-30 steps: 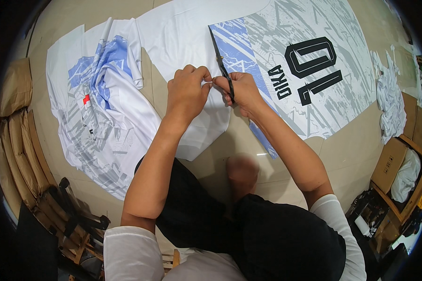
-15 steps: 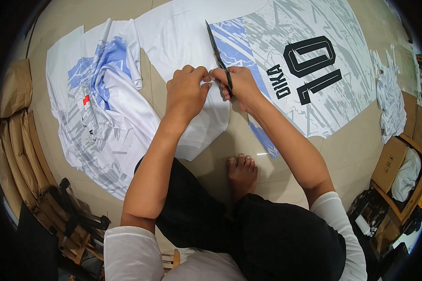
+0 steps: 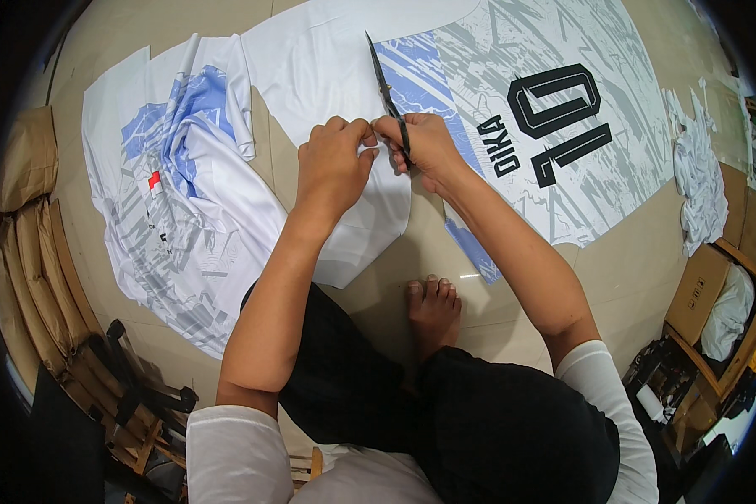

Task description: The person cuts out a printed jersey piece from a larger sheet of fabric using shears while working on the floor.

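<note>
A pair of black scissors (image 3: pixel 385 86) is in my right hand (image 3: pixel 422 144), fingers through the handles. Its blades point away from me, nearly together, lying over the border between plain white fabric (image 3: pixel 307 63) and a printed piece. My left hand (image 3: pixel 334 166) is closed in a pinch on the white fabric, close to my right fingertips; the exact pinch point is partly hidden. To the right spreads the white, grey and blue printed jersey panel (image 3: pixel 470 80) with large black figures. A crumpled blue-and-white printed jersey piece (image 3: pixel 197 160) lies to the left.
My bare foot (image 3: pixel 435 311) stands on the tiled floor near a narrow blue fabric strip (image 3: pixel 472 250). White scraps (image 3: pixel 701 185) lie far right, above a cardboard box (image 3: pixel 695 290). Brown wrapped bundles (image 3: pixel 34 269) and a black stand (image 3: pixel 134 378) line the left side.
My right hand and the scissors have shifted slightly left and away from me. My left hand and the fabric pieces stay nearly where they were.
</note>
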`<state>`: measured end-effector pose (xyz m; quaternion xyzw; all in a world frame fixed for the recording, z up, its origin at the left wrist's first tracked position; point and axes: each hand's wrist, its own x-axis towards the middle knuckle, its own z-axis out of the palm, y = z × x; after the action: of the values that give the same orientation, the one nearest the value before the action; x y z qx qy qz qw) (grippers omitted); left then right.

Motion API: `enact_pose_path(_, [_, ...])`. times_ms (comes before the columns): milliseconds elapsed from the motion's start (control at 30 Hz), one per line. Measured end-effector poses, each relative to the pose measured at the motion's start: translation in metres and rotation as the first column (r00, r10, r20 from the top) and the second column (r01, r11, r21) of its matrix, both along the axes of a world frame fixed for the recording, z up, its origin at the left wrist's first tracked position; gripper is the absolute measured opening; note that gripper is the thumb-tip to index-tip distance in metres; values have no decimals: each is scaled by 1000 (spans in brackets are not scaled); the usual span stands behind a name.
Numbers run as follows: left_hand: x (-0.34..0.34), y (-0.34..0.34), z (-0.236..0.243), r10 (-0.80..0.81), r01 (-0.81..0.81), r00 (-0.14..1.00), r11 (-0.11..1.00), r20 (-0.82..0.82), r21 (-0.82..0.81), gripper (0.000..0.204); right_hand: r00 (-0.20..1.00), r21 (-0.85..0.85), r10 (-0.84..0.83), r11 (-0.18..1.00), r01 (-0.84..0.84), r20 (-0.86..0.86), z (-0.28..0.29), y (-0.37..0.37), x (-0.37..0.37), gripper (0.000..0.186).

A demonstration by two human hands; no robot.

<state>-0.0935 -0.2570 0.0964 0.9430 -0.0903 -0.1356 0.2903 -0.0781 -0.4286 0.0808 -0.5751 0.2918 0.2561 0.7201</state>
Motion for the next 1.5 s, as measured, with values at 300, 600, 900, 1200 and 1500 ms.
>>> enact_pose_path(300, [10,9,-6,116,-119,992,990,-50,-70,12,996,-27,90,996,-90,5,4,-14,-15,36])
enact_pose_path(600, [37,60,-22,244,-245,917,969,314,-39,29,939,-791,46,554,261,342,3,-112,-130,38])
enact_pose_path(900, [166,-72,-20,-375,340,835,927,402,157,68,825,-842,-168,-124,525,539,-28,-308,-124,64])
enact_pose_path(1200, [211,-51,-61,-392,270,840,902,374,338,71,873,-884,-142,-120,452,466,-58,-369,-2,65])
enact_pose_path(1500, [90,36,-63,144,-191,923,977,357,100,73,783,-873,399,110,476,477,-59,-306,196,67])
